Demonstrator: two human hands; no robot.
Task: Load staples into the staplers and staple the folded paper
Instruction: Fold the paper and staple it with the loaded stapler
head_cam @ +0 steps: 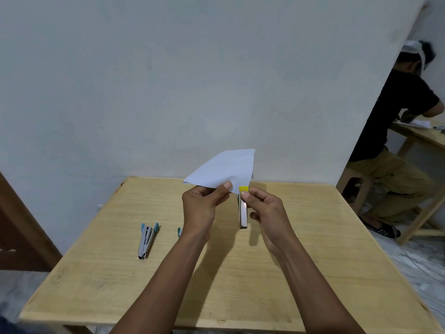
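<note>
Folded paper: the white folded paper (pixel 224 171) is held up in the air over the far half of the table (pixel 313 261), fanning up and away from the hands.
Left hand: the left hand (pixel 201 204) pinches the paper's near lower edge, thumb on top.
Right hand: the right hand (pixel 267 213) grips a yellow-tipped stapler (pixel 243 210), fingers curled round its metal body and thumb by the yellow end.
Key relation: the paper's lower right corner sits at the stapler's yellow end, just left of it. I cannot tell if the corner is already inside the mouth.
Long axis: the stapler runs from the yellow tip, far and high, down towards the person.
Nearer hand: both hands are at the meeting point, close together. A squeeze by the right hand looks like the next move.
Other staplers: a blue-tipped stapler (pixel 147 239) lies splayed open on the table, well left. A teal-tipped piece (pixel 179 232) peeks out behind the left forearm.
Writing: no brand or label can be read.
</note>
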